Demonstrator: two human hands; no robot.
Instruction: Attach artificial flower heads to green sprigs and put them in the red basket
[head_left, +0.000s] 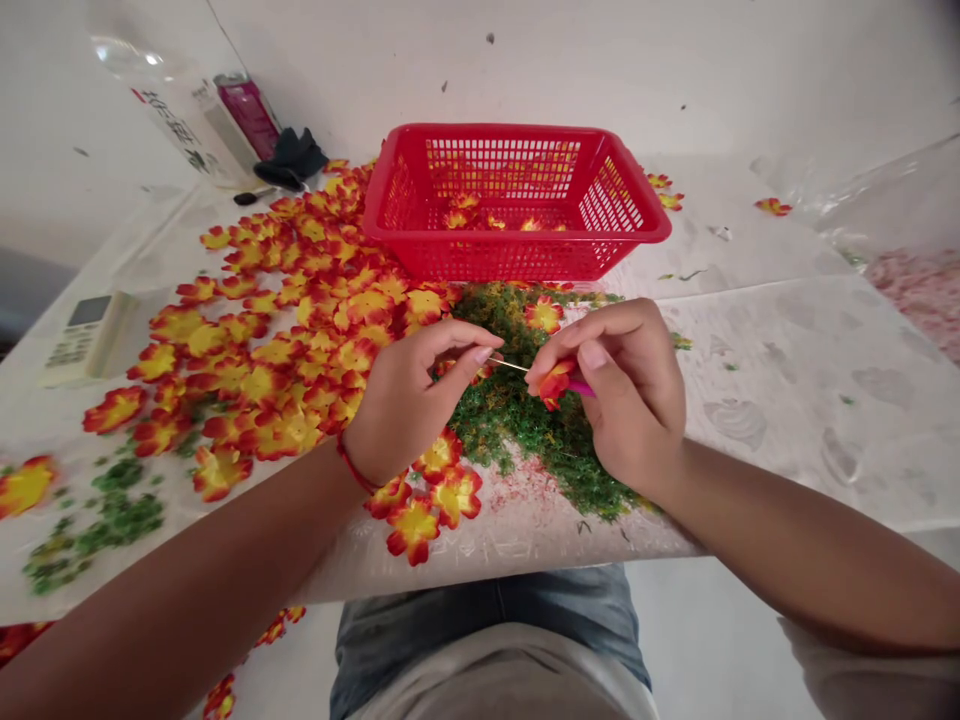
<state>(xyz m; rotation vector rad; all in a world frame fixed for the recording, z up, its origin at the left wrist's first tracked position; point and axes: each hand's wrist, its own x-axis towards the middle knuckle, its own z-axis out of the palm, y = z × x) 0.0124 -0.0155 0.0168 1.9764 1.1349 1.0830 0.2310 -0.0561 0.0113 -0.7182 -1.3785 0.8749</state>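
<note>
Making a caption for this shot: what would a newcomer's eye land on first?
The red basket grabs the eye at the table's far side. Left of it spreads a crowd of red-and-yellow artificial flowers. Nearer, over green scatter, the right hand pinches one flower while the left hand holds a thin wire.

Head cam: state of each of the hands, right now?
Left hand: closed, pinching a thin wire.
Right hand: closed, holding a red-yellow flower.

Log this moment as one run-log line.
left hand: thin wire | right hand: artificial flower | nearby: red plastic basket, loose flowers
</note>
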